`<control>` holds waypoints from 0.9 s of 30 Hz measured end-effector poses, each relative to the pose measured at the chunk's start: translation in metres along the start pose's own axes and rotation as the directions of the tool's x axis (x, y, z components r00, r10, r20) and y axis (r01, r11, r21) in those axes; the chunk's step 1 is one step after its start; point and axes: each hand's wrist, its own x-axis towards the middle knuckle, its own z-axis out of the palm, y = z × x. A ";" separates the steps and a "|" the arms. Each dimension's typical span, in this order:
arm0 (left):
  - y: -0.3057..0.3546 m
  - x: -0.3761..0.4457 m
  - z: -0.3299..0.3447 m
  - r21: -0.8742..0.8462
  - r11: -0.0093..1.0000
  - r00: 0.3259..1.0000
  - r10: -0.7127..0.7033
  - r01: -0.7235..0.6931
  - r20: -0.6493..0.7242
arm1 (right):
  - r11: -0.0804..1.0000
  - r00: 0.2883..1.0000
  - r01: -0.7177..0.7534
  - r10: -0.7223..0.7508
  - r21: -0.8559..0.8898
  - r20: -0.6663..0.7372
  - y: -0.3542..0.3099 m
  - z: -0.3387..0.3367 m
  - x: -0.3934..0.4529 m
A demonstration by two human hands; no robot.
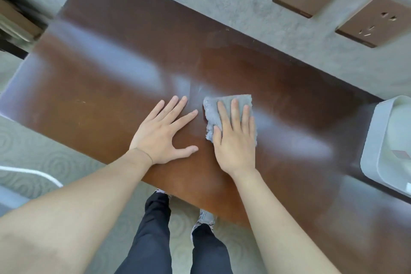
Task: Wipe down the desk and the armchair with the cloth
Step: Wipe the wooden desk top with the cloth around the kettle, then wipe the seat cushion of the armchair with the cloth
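Hands both lie flat on the brown bench (100, 100): my right hand (234, 140) presses the grey cloth (213, 113) at frame centre, fingers outstretched; my left hand (163, 132) rests released and empty just beside it. White tray (375, 140) sits at right edge.

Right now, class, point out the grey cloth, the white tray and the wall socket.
grey cloth (224, 102): head view, bare upper part beyond the fingertips.
white tray (375, 138): head view, its left rim.
wall socket (378, 21): head view, middle of the bronze faceplate.
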 end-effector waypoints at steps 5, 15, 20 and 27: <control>0.010 0.001 -0.016 0.029 0.996 0.984 -0.086 0.082 0.156 | 0.990 0.989 0.130 -0.134 0.060 0.055 0.020 0.018 -0.115; 0.092 -0.098 -0.092 -0.524 0.770 0.931 -0.308 0.365 0.197 | 0.352 0.856 -0.511 0.133 0.784 0.499 -0.007 -0.075 -0.111; 0.108 -0.181 -0.157 -0.835 0.409 0.801 -0.596 0.367 0.061 | 0.057 0.688 -0.672 -0.321 0.738 0.651 -0.072 -0.125 -0.127; 0.112 -0.341 -0.212 -0.954 0.182 0.570 -0.821 0.240 -0.014 | 0.354 0.384 -0.474 -0.740 0.806 0.551 -0.173 -0.146 -0.234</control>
